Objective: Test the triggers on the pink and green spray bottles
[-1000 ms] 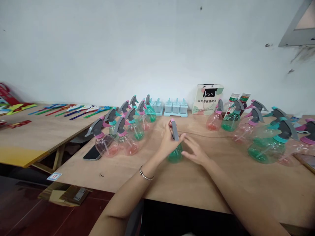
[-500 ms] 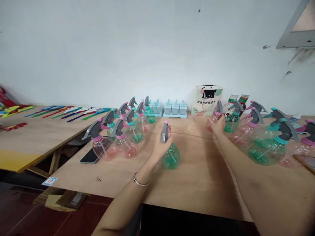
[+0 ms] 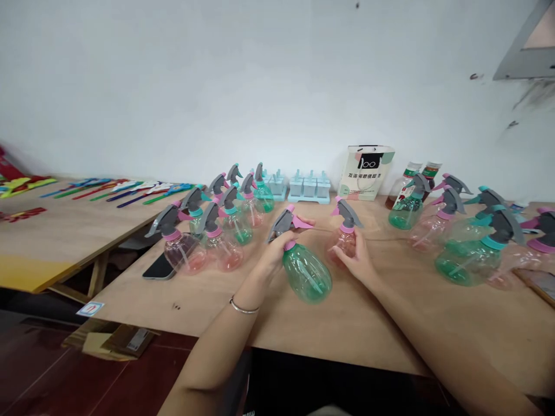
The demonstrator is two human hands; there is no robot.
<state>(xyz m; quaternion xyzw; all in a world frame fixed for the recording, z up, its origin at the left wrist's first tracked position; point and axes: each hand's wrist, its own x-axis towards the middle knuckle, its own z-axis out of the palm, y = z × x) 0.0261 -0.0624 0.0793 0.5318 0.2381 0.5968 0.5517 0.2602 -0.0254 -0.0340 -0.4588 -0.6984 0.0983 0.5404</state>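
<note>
My left hand [image 3: 280,245] grips a green spray bottle [image 3: 307,274] by its neck, below a grey sprayer head with pink trigger and collar; the bottle is tilted, its base toward the lower right. Close on its right, my right hand [image 3: 358,260] is wrapped round the body of a pink spray bottle [image 3: 340,242], which stands nearly upright with its grey head leaning. To the left, several pink and green spray bottles [image 3: 223,257] stand in a cluster. More of them, including a green spray bottle [image 3: 468,266], stand on the right side of the table.
Blue ice-pop moulds [image 3: 309,190] and a paper bag [image 3: 364,173] stand by the wall, with two labelled bottles [image 3: 411,170] beside them. A phone [image 3: 158,268] lies near the left cluster. Colourful long-handled tools [image 3: 130,190] lie on the neighbouring table [image 3: 73,242].
My right hand has brought the pink spray bottle from the back right to beside the green one. My left hand has tilted the green spray bottle, turning its trigger rightward.
</note>
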